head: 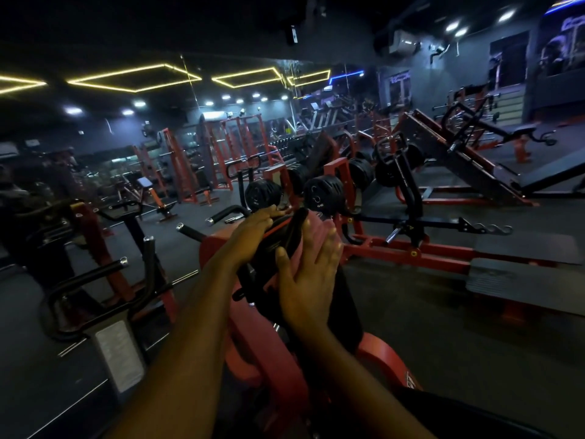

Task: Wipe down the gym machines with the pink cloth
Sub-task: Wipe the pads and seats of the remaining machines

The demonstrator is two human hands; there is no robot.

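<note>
Pink cloth (318, 228) pressed against black pad's (278, 239) edge under right hand (308, 277).

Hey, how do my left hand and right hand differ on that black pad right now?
The left hand lies bare on the upper left edge of the black pad; the right hand presses the pink cloth flat against the pad's face. The left hand sits higher in view; the right hand is lower, nearer the camera, with its thumb spread wide. Both have straight fingers on the same pad.
</note>
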